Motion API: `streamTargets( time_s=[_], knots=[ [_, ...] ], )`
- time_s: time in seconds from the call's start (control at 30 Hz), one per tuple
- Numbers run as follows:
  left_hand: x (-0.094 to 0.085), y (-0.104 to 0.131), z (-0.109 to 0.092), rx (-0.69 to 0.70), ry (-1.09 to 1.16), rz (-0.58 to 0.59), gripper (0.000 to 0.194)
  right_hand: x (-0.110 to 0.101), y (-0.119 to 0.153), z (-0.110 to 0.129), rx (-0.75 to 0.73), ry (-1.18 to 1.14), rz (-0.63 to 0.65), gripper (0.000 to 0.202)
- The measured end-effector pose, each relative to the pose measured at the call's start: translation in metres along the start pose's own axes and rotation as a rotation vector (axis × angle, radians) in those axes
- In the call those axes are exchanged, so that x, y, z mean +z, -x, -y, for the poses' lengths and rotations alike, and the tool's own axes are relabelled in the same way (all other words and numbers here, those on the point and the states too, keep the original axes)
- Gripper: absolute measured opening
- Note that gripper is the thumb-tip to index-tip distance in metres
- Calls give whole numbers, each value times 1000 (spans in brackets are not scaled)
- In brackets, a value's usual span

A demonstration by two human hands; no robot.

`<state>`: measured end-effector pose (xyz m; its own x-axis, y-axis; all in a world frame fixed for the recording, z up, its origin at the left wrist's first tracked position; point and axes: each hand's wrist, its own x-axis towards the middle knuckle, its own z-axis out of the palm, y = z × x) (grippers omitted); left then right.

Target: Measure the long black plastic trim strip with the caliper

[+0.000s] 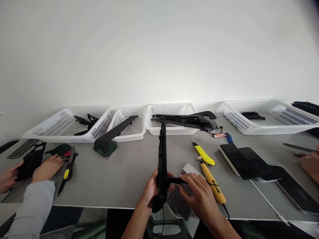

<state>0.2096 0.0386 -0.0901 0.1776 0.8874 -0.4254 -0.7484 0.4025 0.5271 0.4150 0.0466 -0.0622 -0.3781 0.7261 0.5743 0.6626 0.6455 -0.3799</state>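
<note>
My left hand (pixel 150 190) is closed around the lower, wider end of a long black plastic trim piece (pixel 162 156), held upright over the table's front edge. A thin dark cable hangs below it. My right hand (pixel 198 191) pinches a slim black bar-shaped piece (pixel 175 180) that lies across the trim piece near its lower end; whether it is a separate tool or part of the trim cannot be told. Just beyond my right hand lie a yellow-orange corded hand tool (pixel 211 181) and a yellow box cutter (pixel 203 154). A grey cloth-like piece (pixel 179 203) sits under that hand.
White baskets (pixel 171 132) line the wall, several holding black parts; long trim pieces (pixel 191 122) stick out of one. Phones (pixel 239 162) and a white cable (pixel 269 202) lie right. A co-worker's hands (pixel 48 167) handle black parts at left; another person's hand (pixel 310 164) is far right.
</note>
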Motion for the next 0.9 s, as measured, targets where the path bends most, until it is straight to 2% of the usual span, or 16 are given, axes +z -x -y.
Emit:
streamTargets(
  time_s=[0.13,0.3,0.53,0.7,0.9],
  knots=[
    [3,1,0,5,42,-42,36,-1,-7,-2,-35,21,-55,13],
    [5,0,1,-9,58,-31,34,-1,-8,-4,-42,25,-68,12],
    [0,-3,3,9,-65,-20,47,8,-1,0,-3,-34,-50,18],
    [-5,-3,4,38,-51,18,48,11,1,-7,-38,-77,-55,18],
    [-8,-5,4,-63,-52,-11,61,5,2,-15,-127,-59,-24,22]
  ],
)
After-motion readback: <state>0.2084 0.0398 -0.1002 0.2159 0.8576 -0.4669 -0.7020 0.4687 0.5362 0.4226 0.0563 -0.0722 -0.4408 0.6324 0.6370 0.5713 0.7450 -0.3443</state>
